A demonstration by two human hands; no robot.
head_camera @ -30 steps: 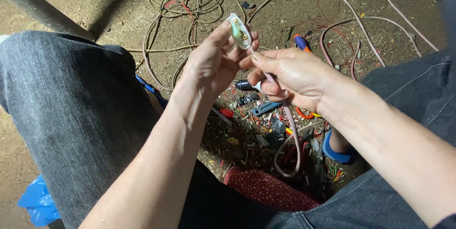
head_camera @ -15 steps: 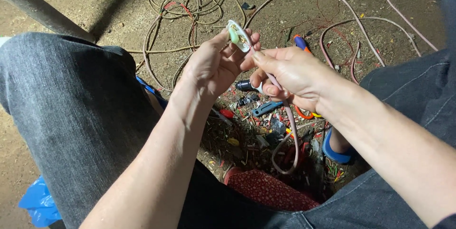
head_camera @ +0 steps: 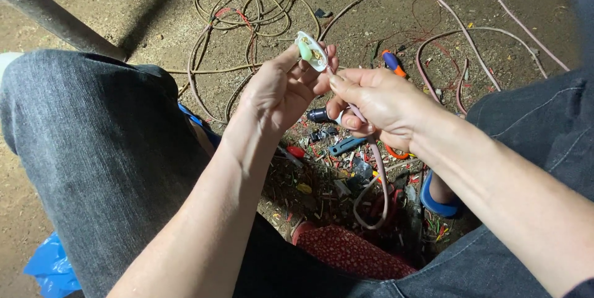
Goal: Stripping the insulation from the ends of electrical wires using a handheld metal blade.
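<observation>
A person's left hand (head_camera: pixel 278 91) pinches a small open white plastic plug shell with a green insert (head_camera: pixel 309 51) above the dirt ground (head_camera: pixel 154 1), while the right hand (head_camera: pixel 377 103) grips a pale pink cable (head_camera: pixel 378 174) beside it, over scattered wire scraps (head_camera: pixel 322 174)

White-and-green plug (head_camera: pixel 309 51), pink cable (head_camera: pixel 378 177), dark grey jeans (head_camera: pixel 105 143), red patterned cloth (head_camera: pixel 352 251).

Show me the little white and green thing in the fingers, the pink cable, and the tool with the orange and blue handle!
white and green plug piece (head_camera: pixel 309 51), head view, on its green part.
pink cable (head_camera: pixel 378 174), head view, on the hanging loop.
orange and blue handled tool (head_camera: pixel 393 63), head view, on its handle.
</observation>
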